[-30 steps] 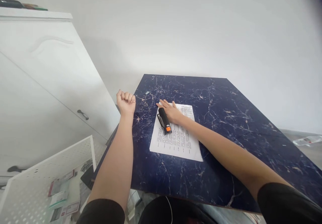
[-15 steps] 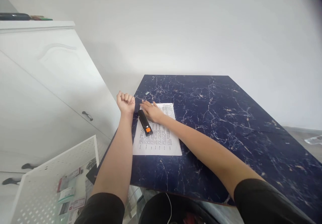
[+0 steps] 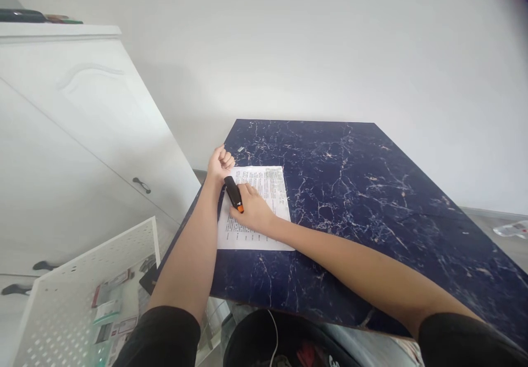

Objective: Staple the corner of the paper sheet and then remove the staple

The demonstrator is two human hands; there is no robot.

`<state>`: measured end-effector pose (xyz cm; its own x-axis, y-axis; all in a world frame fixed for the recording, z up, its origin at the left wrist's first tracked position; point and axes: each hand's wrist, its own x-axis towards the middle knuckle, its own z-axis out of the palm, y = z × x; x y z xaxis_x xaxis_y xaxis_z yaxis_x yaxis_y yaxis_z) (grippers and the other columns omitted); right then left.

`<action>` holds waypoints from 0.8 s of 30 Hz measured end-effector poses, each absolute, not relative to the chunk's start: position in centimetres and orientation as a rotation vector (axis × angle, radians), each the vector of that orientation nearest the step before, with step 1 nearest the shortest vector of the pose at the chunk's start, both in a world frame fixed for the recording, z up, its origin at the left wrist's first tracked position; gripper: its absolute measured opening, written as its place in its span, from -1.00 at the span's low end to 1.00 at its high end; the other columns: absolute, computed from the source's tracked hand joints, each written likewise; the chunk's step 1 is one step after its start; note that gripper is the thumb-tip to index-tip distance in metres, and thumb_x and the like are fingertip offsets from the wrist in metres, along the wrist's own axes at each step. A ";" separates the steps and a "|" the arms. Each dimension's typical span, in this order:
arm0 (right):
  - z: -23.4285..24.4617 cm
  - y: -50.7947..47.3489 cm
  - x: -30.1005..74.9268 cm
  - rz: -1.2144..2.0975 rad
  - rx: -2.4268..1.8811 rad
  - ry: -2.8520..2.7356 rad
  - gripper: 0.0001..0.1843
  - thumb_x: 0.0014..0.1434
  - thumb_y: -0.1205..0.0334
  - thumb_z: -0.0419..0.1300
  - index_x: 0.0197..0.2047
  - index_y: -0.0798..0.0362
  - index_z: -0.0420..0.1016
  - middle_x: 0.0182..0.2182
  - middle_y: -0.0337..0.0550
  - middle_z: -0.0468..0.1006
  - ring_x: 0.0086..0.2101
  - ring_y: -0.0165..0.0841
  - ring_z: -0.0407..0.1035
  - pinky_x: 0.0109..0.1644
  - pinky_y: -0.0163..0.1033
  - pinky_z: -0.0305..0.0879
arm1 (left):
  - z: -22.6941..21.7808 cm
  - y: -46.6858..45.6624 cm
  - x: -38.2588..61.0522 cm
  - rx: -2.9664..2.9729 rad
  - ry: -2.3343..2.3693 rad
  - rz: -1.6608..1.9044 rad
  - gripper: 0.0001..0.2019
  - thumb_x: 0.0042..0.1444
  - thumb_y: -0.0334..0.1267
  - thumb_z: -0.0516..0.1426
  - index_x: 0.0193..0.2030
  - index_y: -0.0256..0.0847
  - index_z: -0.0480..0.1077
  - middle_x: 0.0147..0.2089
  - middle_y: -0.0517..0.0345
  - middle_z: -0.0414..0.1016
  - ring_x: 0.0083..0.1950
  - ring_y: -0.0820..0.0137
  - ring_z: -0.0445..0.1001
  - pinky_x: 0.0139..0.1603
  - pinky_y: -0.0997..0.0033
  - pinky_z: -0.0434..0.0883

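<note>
A printed sheet, possibly a stack of sheets (image 3: 264,242), lies near the left edge of the dark blue marbled table (image 3: 330,191). My right hand (image 3: 254,208) rests over it, thumb and fingers closed around a black stapler (image 3: 233,190) with an orange patch. The stapler's far end points up and left, close to my left wrist. At the upper left corner of the sheet, my left hand (image 3: 220,162) is curled into a fist; nothing shows in it.
A small silvery piece (image 3: 241,149) lies beyond the sheet. To the left stand a white cabinet (image 3: 103,114) with dark handles and a white perforated basket (image 3: 94,262) holding packets. A clear plastic item (image 3: 511,229) appears at the far right.
My right hand has drawn back from the sheet's top and closed on the stapler, which lay on the paper. My left fist has moved right, towards the sheet's corner.
</note>
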<state>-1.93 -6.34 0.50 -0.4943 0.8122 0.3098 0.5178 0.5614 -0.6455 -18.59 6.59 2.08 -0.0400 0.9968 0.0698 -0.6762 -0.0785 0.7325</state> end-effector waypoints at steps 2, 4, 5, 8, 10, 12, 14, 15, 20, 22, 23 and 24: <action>0.1 -6.3 -2.1 0.597 -1.064 -2.197 -0.73 0.15 0.22 0.16 -0.09 0.04 0.24 -0.13 -0.02 0.40 -0.14 -0.17 0.29 -0.03 -0.03 0.33 | 1.6 7.1 -18.0 0.767 0.686 1.419 -0.39 0.29 -0.23 0.18 -0.62 -0.16 -0.15 -0.69 0.40 -0.21 -0.72 0.62 -0.13 -0.69 0.52 -0.06; 0.0 -6.3 -2.1 0.601 -1.062 -2.198 -0.74 0.15 0.22 0.16 -0.10 0.03 0.23 -0.13 -0.04 0.39 -0.15 -0.18 0.28 -0.04 -0.03 0.33 | 1.0 7.5 -17.4 0.849 0.765 1.338 -0.38 0.25 -0.23 0.24 -0.64 -0.17 -0.12 -0.70 0.42 -0.19 -0.72 0.65 -0.14 -0.70 0.54 -0.10; 0.1 -6.3 -2.1 0.610 -1.064 -2.200 -0.75 0.15 0.23 0.16 -0.10 0.02 0.22 -0.13 -0.05 0.38 -0.16 -0.19 0.27 -0.05 -0.04 0.33 | 0.6 7.7 -17.2 0.889 0.804 1.315 -0.37 0.23 -0.23 0.27 -0.65 -0.17 -0.10 -0.70 0.42 -0.18 -0.72 0.66 -0.13 -0.70 0.55 -0.12; 0.5 -6.4 -1.8 0.640 -1.068 -2.213 -0.76 0.13 0.27 0.15 -0.12 0.02 0.22 -0.14 -0.05 0.39 -0.16 -0.19 0.28 -0.09 -0.07 0.32 | -0.1 7.8 -16.7 0.999 0.871 1.292 -0.37 0.17 -0.20 0.33 -0.66 -0.18 -0.05 -0.70 0.41 -0.11 -0.72 0.67 -0.09 -0.71 0.57 -0.14; 0.9 -6.2 -1.3 0.671 -1.041 -2.229 -0.77 0.12 0.31 0.14 -0.13 0.02 0.24 -0.16 -0.07 0.41 -0.17 -0.20 0.29 -0.12 -0.11 0.30 | -0.4 7.6 -16.5 1.060 0.876 1.302 -0.37 0.16 -0.15 0.34 -0.66 -0.17 -0.03 -0.70 0.40 -0.09 -0.71 0.67 -0.08 -0.71 0.57 -0.13; 1.2 -5.7 -0.8 0.697 -0.984 -2.262 -0.79 0.10 0.34 0.15 -0.17 0.01 0.25 -0.20 -0.11 0.43 -0.19 -0.22 0.31 -0.16 -0.15 0.28 | -0.4 7.4 -16.6 1.119 0.871 1.311 -0.37 0.16 -0.12 0.34 -0.65 -0.17 -0.03 -0.69 0.39 -0.08 -0.70 0.67 -0.07 -0.70 0.57 -0.09; 1.5 -5.2 -0.1 0.701 -0.934 -2.293 -0.80 0.07 0.37 0.16 -0.22 0.01 0.26 -0.27 -0.16 0.44 -0.24 -0.26 0.32 -0.20 -0.19 0.25 | -0.3 7.3 -16.6 1.160 0.876 1.307 -0.37 0.17 -0.10 0.34 -0.65 -0.17 -0.02 -0.69 0.38 -0.07 -0.70 0.66 -0.04 -0.69 0.57 -0.05; 1.5 -5.0 0.2 0.709 -0.915 -2.305 -0.81 0.07 0.38 0.17 -0.24 0.01 0.27 -0.30 -0.18 0.45 -0.28 -0.29 0.32 -0.23 -0.21 0.23 | -0.3 7.2 -16.6 1.163 0.885 1.301 -0.37 0.17 -0.10 0.34 -0.65 -0.17 -0.02 -0.68 0.38 -0.06 -0.69 0.66 -0.03 -0.68 0.56 -0.04; 1.0 -4.7 1.4 0.796 -0.906 -2.322 -0.83 0.24 0.24 0.19 -0.09 0.01 0.34 -0.36 -0.25 0.49 -0.42 -0.37 0.32 -0.35 -0.27 0.16 | -0.3 7.2 -16.7 1.138 0.917 1.286 -0.38 0.17 -0.09 0.34 -0.64 -0.17 -0.02 -0.68 0.38 -0.04 -0.70 0.66 -0.03 -0.68 0.54 -0.02; 0.7 -4.9 1.7 0.783 -0.945 -2.327 -0.82 0.27 0.22 0.18 -0.06 0.00 0.34 -0.39 -0.27 0.48 -0.45 -0.38 0.31 -0.37 -0.28 0.13 | -0.4 7.3 -16.7 1.156 0.919 1.284 -0.38 0.17 -0.08 0.33 -0.63 -0.16 -0.03 -0.68 0.38 -0.06 -0.70 0.66 -0.04 -0.68 0.54 -0.03; 0.7 -4.9 1.8 0.775 -0.959 -2.333 -0.82 0.27 0.23 0.18 -0.06 0.00 0.34 -0.40 -0.27 0.47 -0.46 -0.38 0.31 -0.38 -0.28 0.12 | -0.4 7.4 -16.7 1.165 0.924 1.284 -0.37 0.17 -0.07 0.33 -0.63 -0.16 -0.04 -0.67 0.39 -0.07 -0.70 0.66 -0.04 -0.68 0.54 -0.04; 0.7 -5.0 2.0 0.768 -0.965 -2.340 -0.82 0.27 0.23 0.18 -0.06 0.00 0.34 -0.41 -0.27 0.47 -0.47 -0.38 0.30 -0.38 -0.28 0.12 | -0.5 7.4 -16.7 1.173 0.929 1.284 -0.37 0.17 -0.06 0.33 -0.63 -0.16 -0.05 -0.67 0.39 -0.08 -0.70 0.66 -0.05 -0.68 0.54 -0.05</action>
